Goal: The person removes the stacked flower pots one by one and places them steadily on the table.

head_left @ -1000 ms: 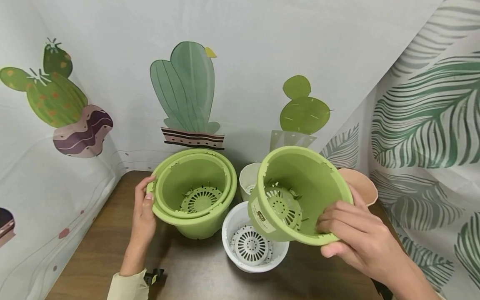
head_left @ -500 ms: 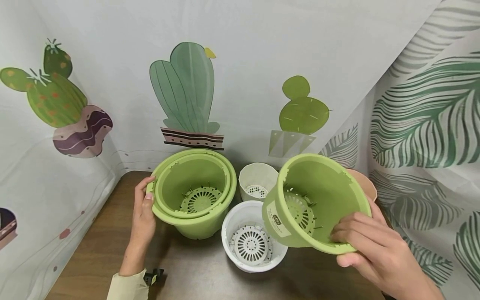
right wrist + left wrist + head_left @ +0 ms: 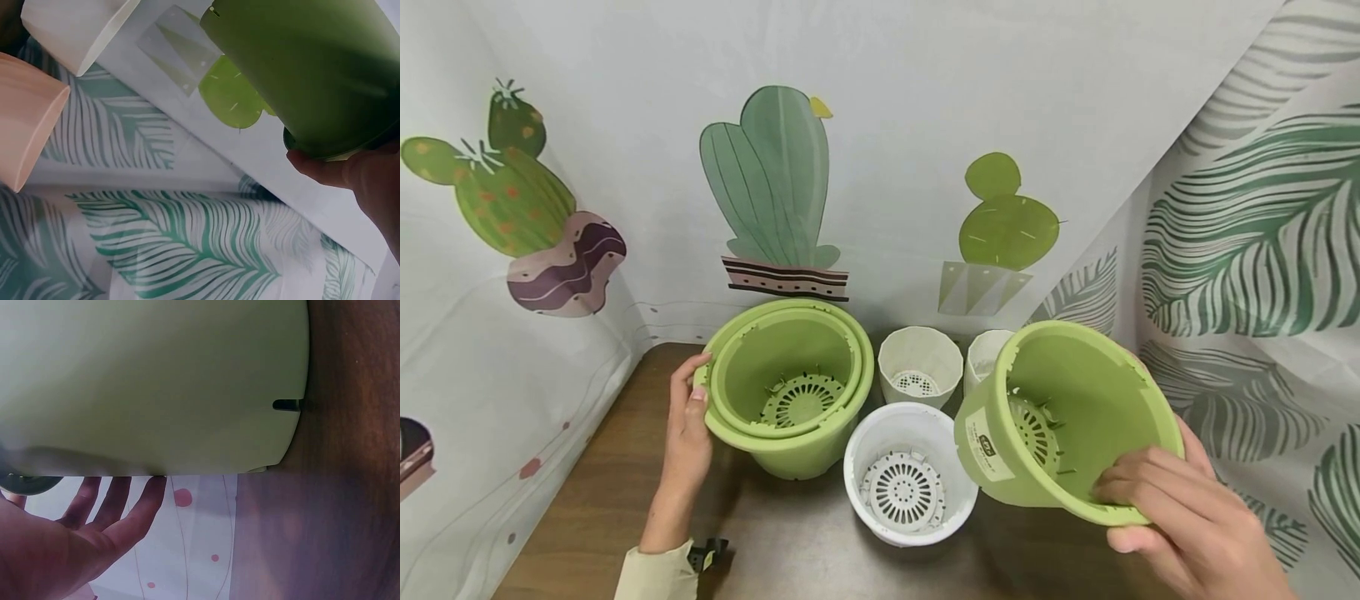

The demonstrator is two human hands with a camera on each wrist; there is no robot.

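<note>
Two nested green flower pots (image 3: 797, 367) stand at the back left of the table in the head view. My left hand (image 3: 688, 425) holds the outer pot's rim at its left side, the thumb on the rim. In the left wrist view the fingers (image 3: 134, 519) touch that pot's outer wall. On the right, another green flower pot (image 3: 1011, 454) is tilted in the air, its mouth facing me. My right hand (image 3: 1195, 508) grips its rim, fingers inside and thumb outside. A white pot (image 3: 951, 433) with a slotted base stands between them.
Two small cream pots (image 3: 925, 350) stand at the back, the right one partly hidden behind the raised pot. In the right wrist view a peach pot (image 3: 28, 112) shows beside a white one (image 3: 75, 28). Printed cloth (image 3: 895, 167) hangs behind the table.
My right hand has moved right and slightly toward me with the raised green pot, uncovering the cream pots and the white pot's rim. The left hand has stayed on the nested pots.
</note>
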